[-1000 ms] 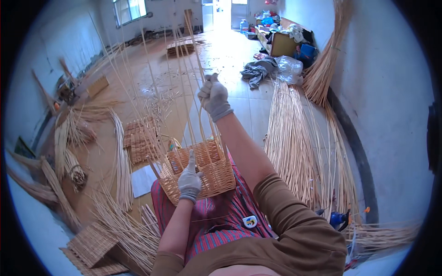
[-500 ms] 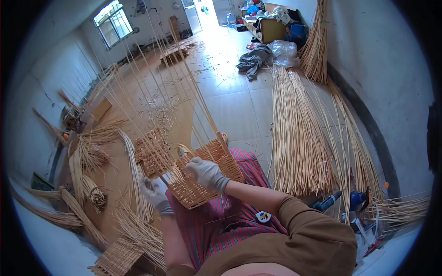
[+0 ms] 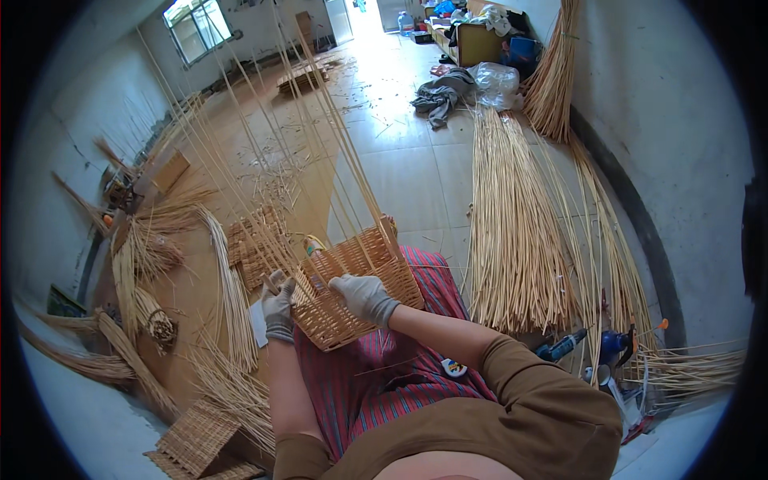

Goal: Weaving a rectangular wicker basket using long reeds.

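A half-woven wicker basket [image 3: 333, 322] rests tilted on my lap, its long upright stakes [image 3: 258, 152] rising and fanning out toward the far left. Both hands wear pale work gloves with grey cuffs. My left hand [image 3: 279, 308] is closed at the basket's left corner, its fingers wrapped about the weave and stakes there. At the near wall's upper edge, my right hand [image 3: 366, 298] is closed with its fingertips pressed to the weave. Whether a thin strand lies in its fingers is hidden. A red striped cloth [image 3: 436, 288] covers my legs under the basket.
A large bundle of wicker rods [image 3: 520, 232] lies on the floor at right, beside a blue power tool [image 3: 563, 346]. Woven panels [image 3: 196, 436] lie at lower left, near more loose strands [image 3: 232, 304]. Further off are a grey cloth [image 3: 440, 96] and a stack of panels [image 3: 302, 78].
My right hand has come down from above the basket onto its near wall. My left hand has moved up and right to the basket's corner, and its fingers have closed in.
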Demonstrator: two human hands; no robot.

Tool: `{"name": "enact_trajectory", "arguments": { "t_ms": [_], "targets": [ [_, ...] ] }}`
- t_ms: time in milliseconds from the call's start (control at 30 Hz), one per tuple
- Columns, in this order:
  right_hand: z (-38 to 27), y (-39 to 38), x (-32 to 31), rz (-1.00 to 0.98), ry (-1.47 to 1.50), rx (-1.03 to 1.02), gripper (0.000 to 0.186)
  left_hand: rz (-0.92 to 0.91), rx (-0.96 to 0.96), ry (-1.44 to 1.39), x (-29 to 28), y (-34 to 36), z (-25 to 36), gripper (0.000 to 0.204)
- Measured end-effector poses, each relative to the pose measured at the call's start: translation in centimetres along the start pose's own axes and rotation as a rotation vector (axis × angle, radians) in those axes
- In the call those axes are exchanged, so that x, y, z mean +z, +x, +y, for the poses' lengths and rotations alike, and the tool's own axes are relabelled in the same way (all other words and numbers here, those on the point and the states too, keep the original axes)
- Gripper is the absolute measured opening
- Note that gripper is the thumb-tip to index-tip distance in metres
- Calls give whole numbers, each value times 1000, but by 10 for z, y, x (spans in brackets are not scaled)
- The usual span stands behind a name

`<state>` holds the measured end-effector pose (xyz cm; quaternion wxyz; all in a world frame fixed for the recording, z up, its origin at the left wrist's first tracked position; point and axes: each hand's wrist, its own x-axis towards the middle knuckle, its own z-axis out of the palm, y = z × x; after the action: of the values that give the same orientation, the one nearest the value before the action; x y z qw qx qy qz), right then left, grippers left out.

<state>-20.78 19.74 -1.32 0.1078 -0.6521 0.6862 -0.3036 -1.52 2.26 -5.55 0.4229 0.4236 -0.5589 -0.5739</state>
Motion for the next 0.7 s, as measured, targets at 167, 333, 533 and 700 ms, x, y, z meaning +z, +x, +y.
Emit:
{"name": "enact_trajectory", "arguments": {
  "t_ms": [167, 333, 533, 700],
  "targets": [
    [4, -5, 4, 26, -2, -6, 27, -37, 10, -118, 7, -11, 9, 37],
    [3, -6, 3, 44, -18, -9, 35, -63, 82, -343, 5, -16, 19, 29],
    [4, -14, 7, 52, -10, 21, 34, -1, 134, -513, 26, -29, 29, 30],
    [-5, -29, 7, 66, 13, 28, 35, 144, 147, -514, 32, -46, 33, 31]
  ]
}}
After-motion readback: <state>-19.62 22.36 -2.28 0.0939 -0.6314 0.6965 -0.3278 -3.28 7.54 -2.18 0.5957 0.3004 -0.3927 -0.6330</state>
